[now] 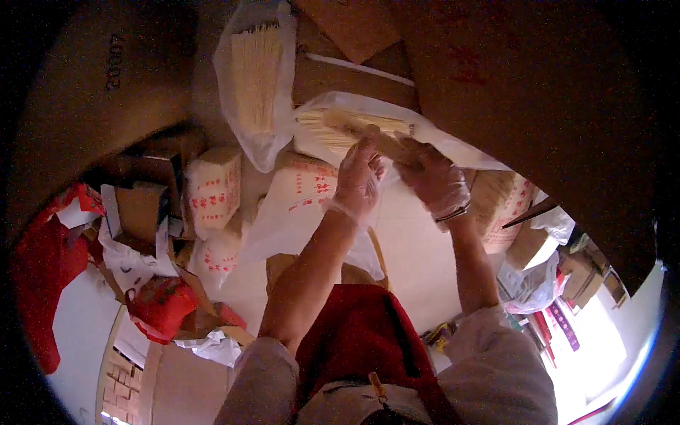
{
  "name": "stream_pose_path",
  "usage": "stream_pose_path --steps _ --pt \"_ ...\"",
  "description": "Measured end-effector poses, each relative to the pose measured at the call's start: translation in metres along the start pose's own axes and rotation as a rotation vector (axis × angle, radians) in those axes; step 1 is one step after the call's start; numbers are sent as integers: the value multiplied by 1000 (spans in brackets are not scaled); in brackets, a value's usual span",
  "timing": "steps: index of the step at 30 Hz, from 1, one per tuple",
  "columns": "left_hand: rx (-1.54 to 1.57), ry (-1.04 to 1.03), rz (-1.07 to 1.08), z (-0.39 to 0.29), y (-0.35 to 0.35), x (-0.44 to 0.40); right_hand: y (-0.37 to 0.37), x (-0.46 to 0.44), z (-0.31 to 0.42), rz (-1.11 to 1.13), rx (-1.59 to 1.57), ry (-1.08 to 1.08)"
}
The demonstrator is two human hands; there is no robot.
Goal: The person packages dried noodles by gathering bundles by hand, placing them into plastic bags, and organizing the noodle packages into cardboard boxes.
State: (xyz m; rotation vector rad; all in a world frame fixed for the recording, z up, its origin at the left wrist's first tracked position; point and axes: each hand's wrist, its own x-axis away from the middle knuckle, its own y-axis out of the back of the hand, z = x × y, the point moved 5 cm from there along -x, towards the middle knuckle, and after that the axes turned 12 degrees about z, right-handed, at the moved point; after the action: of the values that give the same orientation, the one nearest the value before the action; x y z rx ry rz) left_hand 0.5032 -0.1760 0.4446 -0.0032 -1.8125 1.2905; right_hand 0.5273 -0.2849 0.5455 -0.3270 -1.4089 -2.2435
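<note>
Gloved left fingers (367,145) and right fingers (419,161) grip stick bundle (390,146); pale surface (421,244) below, red-printed packs (215,188), cardboard cartons (142,202) around.

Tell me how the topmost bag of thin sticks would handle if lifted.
The translucent bag likely flops at its lower end, where loose plastic tapers past the contents. The sticks lie straight and parallel, so probably stiff lengthwise. Their uneven upper ends suggest they might slide individually.

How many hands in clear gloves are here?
2: the left hand near the middle, in front of the bagged sticks, and the right hand just beside it. No others show.
</note>
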Motion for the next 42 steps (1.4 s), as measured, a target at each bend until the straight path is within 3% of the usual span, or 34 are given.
stream_pose_path --steps 2,4,5,8,11,12,14,15,16,19,20,21,22,25,27,28,30,31,32,34,36,42 --pt "1 3 68 10 3 -13 -7 2 8 60 108 -1" --pt "44 -76 -78 14 5 -19 -12 1 23 -64 202 296" --pt "43 -77 -75 14 6 -20 -19 1 19 9 115 113" --pt "125 -78 -43 25 24 -30 -35 4 6 114 147 97" --pt "-90 -66 79 27 39 -35 -11 3 24 121 144 224" --pt "69 -70 104 21 30 -30 -6 3 22 118 142 222" --pt "224 -73 127 15 18 -21 5 2 6 134 -46 91" --pt "233 -66 5 15 20 -17 18 -4 7 155 -163 38" --pt "241 -60 -119 14 20 -10 22 -9 2 154 -166 36" --pt "228 -29 -137 11 7 7 21 -33 -25 159 -378 60" --pt "225 -30 -140 12 11 10 2 -44 -38 291 -460 78" --pt "215 -33 -29 13 12 11 -17 -51 -46 424 -542 97" --pt "203 -37 85 10 7 14 -29 -58 -48 419 -547 99" --pt "154 -1 -72 6 2 28 -63 -74 -30 389 -352 266" --pt "133 -14 -46 2 5 28 -64 -80 -14 184 -92 373" --pt "119 -24 -15 7 6 24 -65 -83 -15 185 -98 374" --pt "90 -24 47 8 14 21 -85 -91 -16 587 97 206" --pt "64 -25 116 10 15 20 -99 -91 -25 588 93 205" --pt "63 -24 115 12 19 19 -115 -92 -36 566 -230 146" --pt "19 -14 58 13 21 18 -108 -93 -29 532 -553 89" --pt "5 -42 52 14 13 20 -87 -87 -20 503 -237 174" --pt "-71 -75 100 9 -11 27 -39 -73 -13 462 -326 110"
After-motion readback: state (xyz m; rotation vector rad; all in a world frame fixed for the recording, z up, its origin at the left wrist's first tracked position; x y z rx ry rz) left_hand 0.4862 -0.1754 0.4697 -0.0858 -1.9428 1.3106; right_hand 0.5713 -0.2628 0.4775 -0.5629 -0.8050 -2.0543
